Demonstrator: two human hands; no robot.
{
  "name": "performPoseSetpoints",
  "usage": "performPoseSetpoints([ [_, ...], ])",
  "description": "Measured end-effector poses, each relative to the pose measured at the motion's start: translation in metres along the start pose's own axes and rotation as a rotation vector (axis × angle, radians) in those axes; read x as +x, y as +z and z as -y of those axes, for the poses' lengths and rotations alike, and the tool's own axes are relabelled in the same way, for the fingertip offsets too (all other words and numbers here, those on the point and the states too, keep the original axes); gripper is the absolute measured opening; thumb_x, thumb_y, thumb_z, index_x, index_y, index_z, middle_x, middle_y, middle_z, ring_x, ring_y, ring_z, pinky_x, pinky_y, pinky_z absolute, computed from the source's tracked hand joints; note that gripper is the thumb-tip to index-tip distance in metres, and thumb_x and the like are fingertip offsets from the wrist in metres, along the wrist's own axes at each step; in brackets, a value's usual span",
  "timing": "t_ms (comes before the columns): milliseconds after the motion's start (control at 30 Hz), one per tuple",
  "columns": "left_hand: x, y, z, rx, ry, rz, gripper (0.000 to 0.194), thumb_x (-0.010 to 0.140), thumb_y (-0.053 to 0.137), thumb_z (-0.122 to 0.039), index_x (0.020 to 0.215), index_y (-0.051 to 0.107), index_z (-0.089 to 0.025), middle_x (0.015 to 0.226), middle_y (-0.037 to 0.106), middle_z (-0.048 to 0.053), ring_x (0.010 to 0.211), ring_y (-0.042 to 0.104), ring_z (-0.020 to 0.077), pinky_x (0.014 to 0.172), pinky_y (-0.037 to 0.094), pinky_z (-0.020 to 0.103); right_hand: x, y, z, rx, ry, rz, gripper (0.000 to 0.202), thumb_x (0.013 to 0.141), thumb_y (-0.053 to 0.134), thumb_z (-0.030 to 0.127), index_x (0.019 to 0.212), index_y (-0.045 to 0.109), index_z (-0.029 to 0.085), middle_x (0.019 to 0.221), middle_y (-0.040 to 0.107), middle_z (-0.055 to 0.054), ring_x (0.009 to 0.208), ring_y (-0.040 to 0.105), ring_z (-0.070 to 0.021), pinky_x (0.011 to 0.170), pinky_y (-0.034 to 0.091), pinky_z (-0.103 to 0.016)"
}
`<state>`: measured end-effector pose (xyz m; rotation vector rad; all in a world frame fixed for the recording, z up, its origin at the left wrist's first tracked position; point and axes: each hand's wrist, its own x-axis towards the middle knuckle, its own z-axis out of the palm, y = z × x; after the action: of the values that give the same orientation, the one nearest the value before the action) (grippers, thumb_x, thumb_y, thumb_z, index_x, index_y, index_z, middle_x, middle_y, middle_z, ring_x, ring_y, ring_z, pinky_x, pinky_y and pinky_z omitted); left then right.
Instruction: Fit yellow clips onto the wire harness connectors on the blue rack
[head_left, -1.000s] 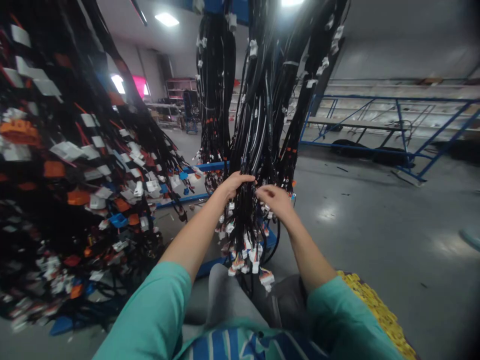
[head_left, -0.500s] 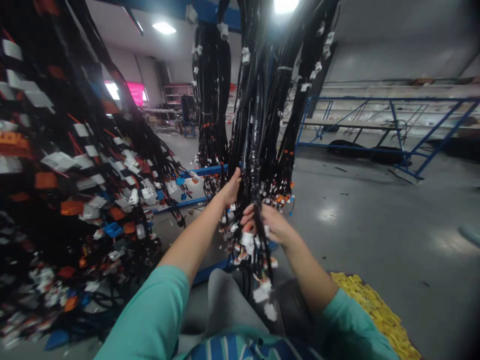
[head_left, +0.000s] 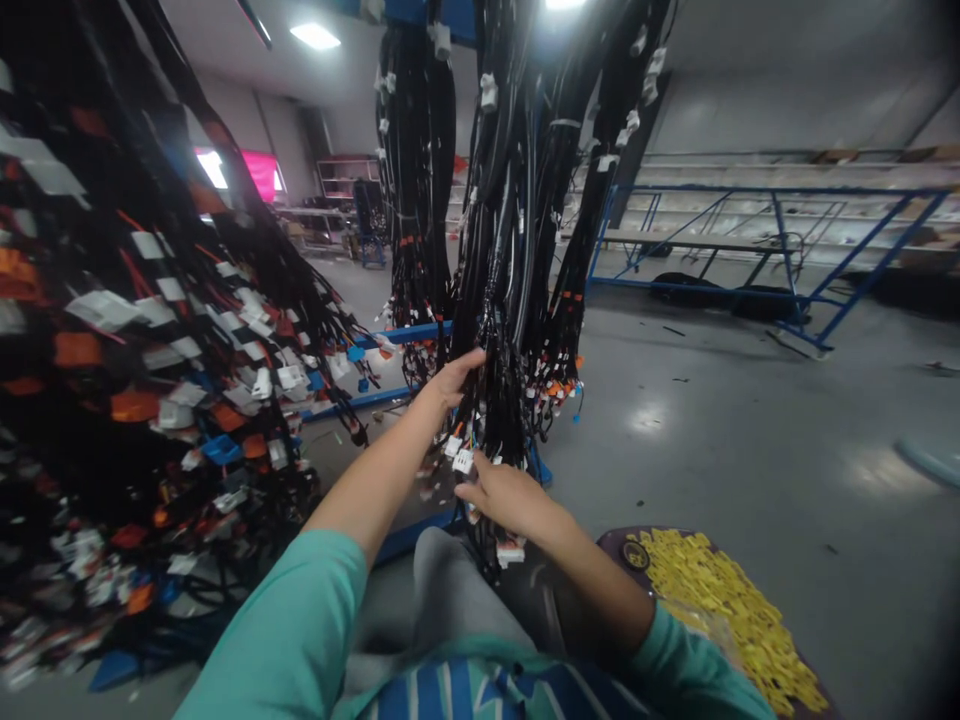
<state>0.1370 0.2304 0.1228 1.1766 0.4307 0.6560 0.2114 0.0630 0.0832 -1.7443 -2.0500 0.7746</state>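
A thick bundle of black wire harnesses (head_left: 499,290) hangs in front of me, its lower ends carrying white connectors. My left hand (head_left: 454,380) lies against the left side of this bundle, fingers stretched out and thumb apart. Lower down, my right hand (head_left: 510,497) is at the bundle's loose ends, thumb and forefinger spread. A white connector (head_left: 463,461) sits right by the right fingertips; I cannot tell whether they touch it. Another white connector (head_left: 511,550) hangs below that hand.
To the left hangs a dense mass of harnesses (head_left: 225,330) with white, orange and blue connectors. A round container of yellow pieces (head_left: 712,600) stands at lower right. Blue frame bars (head_left: 420,335) run behind the bundle. A blue metal frame (head_left: 784,240) stands farther right.
My right hand has let go of the dark strand it was around and moved slightly left and down. The strand's ends have dropped back among the bundle. My left hand stays beside the bundle.
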Motion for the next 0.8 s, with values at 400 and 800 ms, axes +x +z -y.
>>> performPoseSetpoints([
  [400,-0.015,0.02,-0.021,0.532,-0.012,-0.245,0.036,0.049,0.047,-0.003,0.082,0.061,-0.01,0.069,0.064,0.006,0.066,0.062,0.0216,0.061,0.049,0.031,0.077,-0.046,-0.041,1.115,-0.224,-0.322,0.068,0.054,0.076,0.031,0.113,0.045,0.024,0.102,0.064,-0.003,0.088,0.062,-0.0199,0.079,0.051,-0.034],
  [800,-0.046,-0.023,-0.067,1.606,0.385,-0.887,0.053,0.069,0.06,-0.013,0.12,0.048,-0.008,0.125,0.049,0.02,0.118,0.043,0.0326,0.097,0.033,0.04,0.063,-0.072,-0.088,1.25,-0.072,-0.229,0.036,0.048,0.078,0.028,0.074,0.056,0.019,0.056,0.061,0.003,0.044,0.053,-0.0103,0.043,0.048,-0.023],
])
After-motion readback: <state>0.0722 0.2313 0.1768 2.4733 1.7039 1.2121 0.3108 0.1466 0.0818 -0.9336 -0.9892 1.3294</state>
